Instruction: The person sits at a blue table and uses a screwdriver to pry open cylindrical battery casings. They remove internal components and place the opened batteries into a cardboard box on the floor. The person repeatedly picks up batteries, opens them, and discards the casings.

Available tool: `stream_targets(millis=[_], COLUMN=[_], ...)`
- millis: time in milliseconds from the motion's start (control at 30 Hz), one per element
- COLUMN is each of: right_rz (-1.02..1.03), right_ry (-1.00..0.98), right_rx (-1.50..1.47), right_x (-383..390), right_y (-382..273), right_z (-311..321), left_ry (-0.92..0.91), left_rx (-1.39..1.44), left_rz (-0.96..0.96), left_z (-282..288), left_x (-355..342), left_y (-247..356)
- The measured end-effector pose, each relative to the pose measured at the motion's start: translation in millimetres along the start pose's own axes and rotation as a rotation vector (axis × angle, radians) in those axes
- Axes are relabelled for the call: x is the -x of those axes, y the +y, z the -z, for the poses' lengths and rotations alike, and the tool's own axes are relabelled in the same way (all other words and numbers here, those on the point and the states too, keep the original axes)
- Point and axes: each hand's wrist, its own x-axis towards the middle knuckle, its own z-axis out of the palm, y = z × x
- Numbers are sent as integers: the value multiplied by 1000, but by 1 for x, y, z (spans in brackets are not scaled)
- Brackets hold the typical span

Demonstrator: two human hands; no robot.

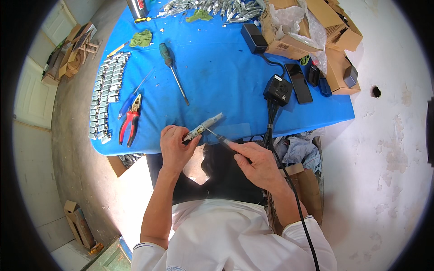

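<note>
Open cardboard box [289, 43] with crumpled clear plastic [289, 16] inside.

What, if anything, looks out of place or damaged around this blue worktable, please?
Two things stand out: a dark hole broken into the floor right of the blue table, and a crumpled rag pile spilling below the table's near edge. The metal parts lie in tidy rows.

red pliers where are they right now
In the head view the red pliers lie on the blue table's left side, between the rows of metal parts and the left hand.
</note>
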Motion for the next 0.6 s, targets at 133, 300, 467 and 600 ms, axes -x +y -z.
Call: stream_targets(millis=[133,300,467,600], right_rz=[-6,18,32,59], right_ry=[-2,23,44,38], right_rx=[20,51,82,109], right_x=[-1,-3,-5,-6], right_y=[-1,-2,3,5], right_z=[-3,-5,-7,-7], left_ry=[3,-5,-22,-43], left_rx=[-2,-9,-3,13], left_rz=[3,10,1,-24], left_z=[-1,-1,-1,1], left_x=[0,0,1,1], left_y=[-1,-1,-3,-5])
